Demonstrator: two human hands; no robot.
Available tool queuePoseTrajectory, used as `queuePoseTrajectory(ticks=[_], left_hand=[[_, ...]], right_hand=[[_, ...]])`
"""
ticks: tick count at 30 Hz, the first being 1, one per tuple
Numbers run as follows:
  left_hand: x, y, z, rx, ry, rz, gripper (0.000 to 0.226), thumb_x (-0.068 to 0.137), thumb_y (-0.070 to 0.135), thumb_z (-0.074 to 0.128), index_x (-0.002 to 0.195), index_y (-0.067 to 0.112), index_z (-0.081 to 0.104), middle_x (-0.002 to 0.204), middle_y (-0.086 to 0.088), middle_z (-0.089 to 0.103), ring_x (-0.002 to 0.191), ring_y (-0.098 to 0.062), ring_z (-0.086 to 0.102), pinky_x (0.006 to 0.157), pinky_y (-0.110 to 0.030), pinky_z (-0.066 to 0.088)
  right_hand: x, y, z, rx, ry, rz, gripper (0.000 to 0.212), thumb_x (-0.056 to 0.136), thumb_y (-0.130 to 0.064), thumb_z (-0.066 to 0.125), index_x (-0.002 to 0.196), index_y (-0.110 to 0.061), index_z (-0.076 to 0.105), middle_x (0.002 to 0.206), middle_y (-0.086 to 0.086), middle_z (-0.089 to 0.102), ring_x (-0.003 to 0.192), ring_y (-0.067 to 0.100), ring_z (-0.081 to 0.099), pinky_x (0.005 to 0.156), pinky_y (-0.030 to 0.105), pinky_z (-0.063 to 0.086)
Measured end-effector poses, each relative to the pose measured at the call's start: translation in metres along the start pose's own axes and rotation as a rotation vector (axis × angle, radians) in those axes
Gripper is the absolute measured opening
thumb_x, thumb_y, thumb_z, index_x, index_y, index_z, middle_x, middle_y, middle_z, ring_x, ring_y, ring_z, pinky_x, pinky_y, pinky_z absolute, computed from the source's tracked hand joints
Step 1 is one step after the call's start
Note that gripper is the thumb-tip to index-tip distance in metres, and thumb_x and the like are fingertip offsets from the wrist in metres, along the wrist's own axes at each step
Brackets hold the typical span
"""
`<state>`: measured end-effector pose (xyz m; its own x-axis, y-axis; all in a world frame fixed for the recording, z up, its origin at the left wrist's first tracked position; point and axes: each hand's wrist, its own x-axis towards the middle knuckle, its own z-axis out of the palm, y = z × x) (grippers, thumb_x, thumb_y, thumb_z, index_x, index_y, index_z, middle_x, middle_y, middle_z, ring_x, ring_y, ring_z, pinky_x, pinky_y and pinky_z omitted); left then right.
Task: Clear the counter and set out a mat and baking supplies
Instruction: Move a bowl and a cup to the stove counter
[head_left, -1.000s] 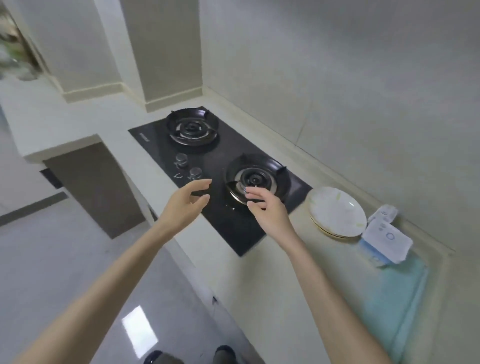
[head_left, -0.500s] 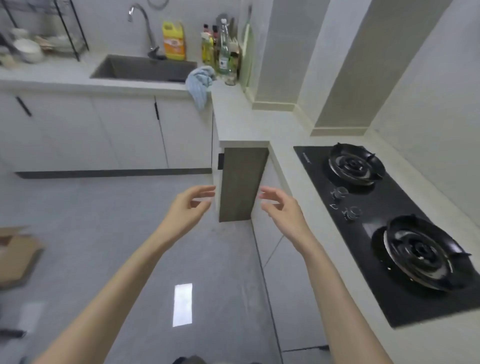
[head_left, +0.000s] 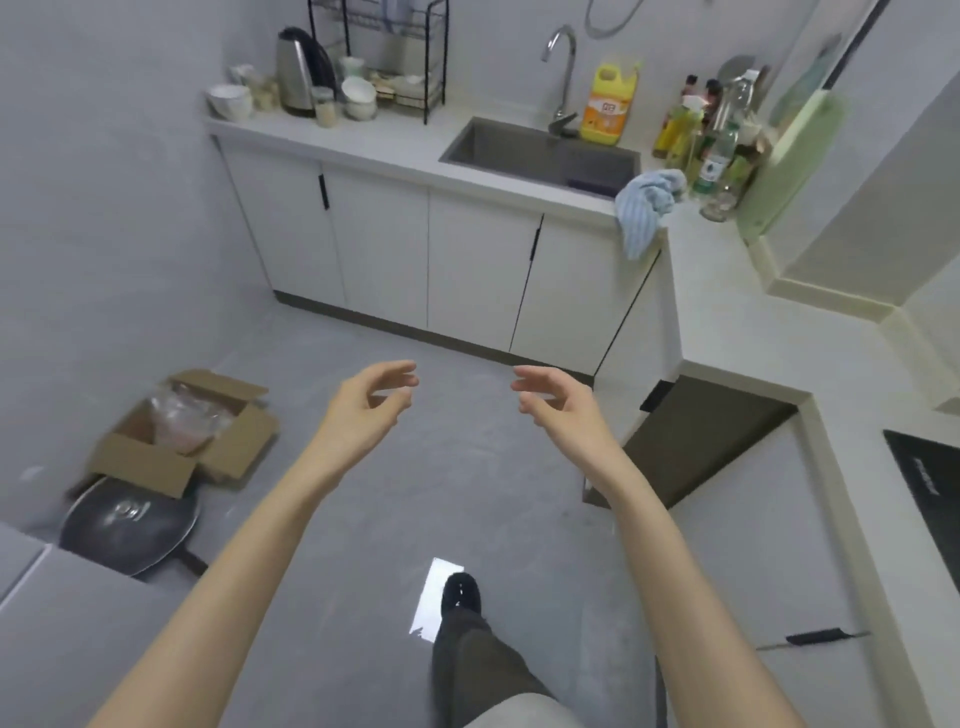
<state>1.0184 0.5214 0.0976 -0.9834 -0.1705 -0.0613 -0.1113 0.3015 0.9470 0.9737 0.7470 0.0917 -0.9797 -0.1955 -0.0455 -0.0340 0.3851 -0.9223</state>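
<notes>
My left hand (head_left: 366, 408) and my right hand (head_left: 558, 402) hover in mid-air over the grey floor, palms facing each other, fingers loosely curled, holding nothing. The white counter (head_left: 769, 332) runs along the right side, with the corner of the black hob (head_left: 930, 493) at the right edge. On the floor at the left lies a dark wok with a glass lid (head_left: 127, 525) next to an open cardboard box (head_left: 182, 436) holding plastic bags. No mat or baking supplies are in view.
A sink (head_left: 540, 150) with a tap sits in the far counter. A yellow detergent jug (head_left: 608, 104), several bottles (head_left: 717, 140), a blue cloth (head_left: 647, 208) and a green cutting board (head_left: 789, 156) stand around it. A kettle (head_left: 298, 70) and bowls stand at the far left.
The view has swung left from the hob and plates to the open floor and sink counter. Both hands stay raised and empty, now over the floor.
</notes>
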Motion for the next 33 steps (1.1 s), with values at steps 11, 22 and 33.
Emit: queuePoseTrajectory(ticks=[11, 22, 33], left_hand=[[0.232, -0.014, -0.104, 0.051, 0.162, -0.036, 0.028, 0.094, 0.009, 0.052, 0.118, 0.022, 0.058, 0.107, 0.007, 0.064, 0.096, -0.021, 0.064, 0.092, -0.039, 0.051], [0.429, -0.024, -0.218, 0.068, 0.299, -0.028, 0.030, 0.094, 0.008, 0.053, 0.123, 0.016, 0.057, 0.114, 0.000, 0.064, 0.097, -0.013, 0.062, 0.091, -0.034, 0.049], [0.683, -0.049, -0.355, 0.116, 0.292, -0.024, 0.030, 0.094, 0.012, 0.053, 0.122, 0.022, 0.056, 0.115, 0.007, 0.062, 0.097, -0.011, 0.061, 0.096, -0.036, 0.048]], right_hand=[[0.274, -0.063, 0.084, -0.008, -0.210, -0.104, 0.029, 0.094, -0.013, 0.053, 0.119, -0.024, 0.061, 0.109, -0.010, 0.067, 0.094, 0.009, 0.063, 0.080, 0.019, 0.049], [0.506, -0.134, 0.170, -0.083, -0.324, -0.201, 0.030, 0.094, -0.018, 0.053, 0.121, -0.029, 0.060, 0.112, -0.014, 0.065, 0.095, 0.016, 0.063, 0.083, 0.023, 0.050], [0.747, -0.189, 0.269, -0.131, -0.295, -0.216, 0.029, 0.095, -0.019, 0.054, 0.123, -0.024, 0.059, 0.124, -0.014, 0.059, 0.090, 0.000, 0.059, 0.074, 0.009, 0.043]])
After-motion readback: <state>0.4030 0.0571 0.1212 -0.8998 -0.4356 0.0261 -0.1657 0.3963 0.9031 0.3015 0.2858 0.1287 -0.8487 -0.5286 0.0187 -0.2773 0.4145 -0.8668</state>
